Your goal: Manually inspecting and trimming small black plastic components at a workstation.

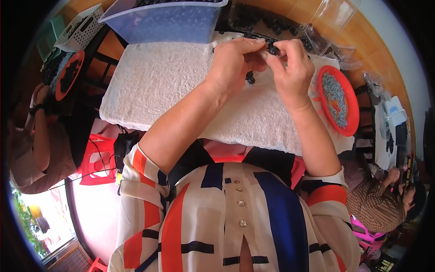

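Note:
Both my hands are raised over the far part of a white towel-covered table. My right hand is closed, pinching a small black round part between thumb and fingers. My left hand is closed too, its thumb and fingertips meeting the same part from the left. Just below the left hand, a further black round piece shows against the towel; whether it lies there or hangs from the fingers I cannot tell.
A clear bluish bin of black pieces stands far left, and a clear tray with more lies behind my hands. At right sits a red plate of small grey-blue bits. Other people work at tables on both sides.

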Action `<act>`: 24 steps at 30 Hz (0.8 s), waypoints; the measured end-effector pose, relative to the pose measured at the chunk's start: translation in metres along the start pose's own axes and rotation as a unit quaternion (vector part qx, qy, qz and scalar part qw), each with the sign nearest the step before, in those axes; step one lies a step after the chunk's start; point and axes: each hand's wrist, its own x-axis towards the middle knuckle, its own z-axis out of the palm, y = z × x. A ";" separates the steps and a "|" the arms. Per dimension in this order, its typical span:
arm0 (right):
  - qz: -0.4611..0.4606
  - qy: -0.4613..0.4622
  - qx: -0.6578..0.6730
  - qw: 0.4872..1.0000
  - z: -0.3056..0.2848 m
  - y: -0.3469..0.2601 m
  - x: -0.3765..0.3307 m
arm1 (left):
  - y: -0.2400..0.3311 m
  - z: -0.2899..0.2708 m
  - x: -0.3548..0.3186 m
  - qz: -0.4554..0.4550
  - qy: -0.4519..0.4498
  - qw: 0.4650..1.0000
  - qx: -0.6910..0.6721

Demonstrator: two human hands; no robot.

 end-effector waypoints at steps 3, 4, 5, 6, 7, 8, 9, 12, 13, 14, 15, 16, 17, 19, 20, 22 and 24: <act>-0.016 0.005 -0.005 1.000 0.000 0.004 -0.001 | 0.001 0.000 -0.001 -0.010 -0.008 1.000 0.016; -0.026 0.002 -0.006 1.000 -0.002 0.005 0.001 | 0.001 0.000 -0.002 -0.011 -0.007 1.000 0.017; -0.035 -0.001 -0.008 0.999 -0.003 0.006 0.001 | 0.001 0.000 -0.002 -0.019 -0.018 1.000 0.017; -0.034 0.000 -0.008 0.999 -0.003 0.006 0.000 | 0.002 0.001 -0.002 -0.027 -0.029 0.999 0.017; -0.045 0.000 -0.014 0.999 -0.004 0.005 0.000 | 0.003 0.002 -0.003 -0.026 -0.028 0.999 0.019; -0.056 0.001 -0.019 0.998 -0.005 0.004 0.000 | 0.005 0.003 -0.004 -0.014 -0.039 0.999 0.026; -0.057 0.003 -0.016 0.998 -0.005 0.002 0.001 | 0.006 0.004 -0.006 -0.001 -0.050 0.998 0.034; -0.073 0.012 -0.025 0.997 -0.003 0.000 0.003 | 0.002 0.005 -0.005 0.038 -0.032 0.990 0.135; -0.064 0.013 -0.010 0.998 -0.001 0.000 0.001 | 0.003 0.007 -0.006 0.046 -0.026 0.992 0.113; -0.055 0.015 0.005 0.998 0.001 -0.001 0.001 | 0.003 0.008 -0.005 0.050 -0.021 0.991 0.119; -0.008 -0.005 0.071 0.997 -0.001 -0.003 0.001 | 0.004 0.009 -0.005 0.107 -0.002 0.985 0.131; 0.015 -0.004 0.087 0.996 -0.003 -0.003 0.003 | 0.006 0.009 -0.006 0.163 0.015 0.976 0.142; 0.054 0.005 0.119 0.991 -0.006 0.001 0.003 | 0.016 0.014 -0.009 0.232 0.058 0.951 0.197; 0.120 0.016 0.148 0.981 -0.017 0.010 0.007 | 0.049 0.018 -0.016 0.317 0.079 0.904 0.275; 0.134 0.035 0.145 0.980 -0.022 0.015 0.011 | 0.068 0.018 -0.015 0.371 0.098 0.863 0.328; 0.166 0.048 0.148 0.974 -0.031 0.037 0.012 | 0.105 0.043 -0.011 0.375 0.181 0.843 0.340; 0.195 0.022 0.159 0.967 -0.027 0.043 0.015 | 0.132 0.018 0.014 0.380 0.183 0.835 0.352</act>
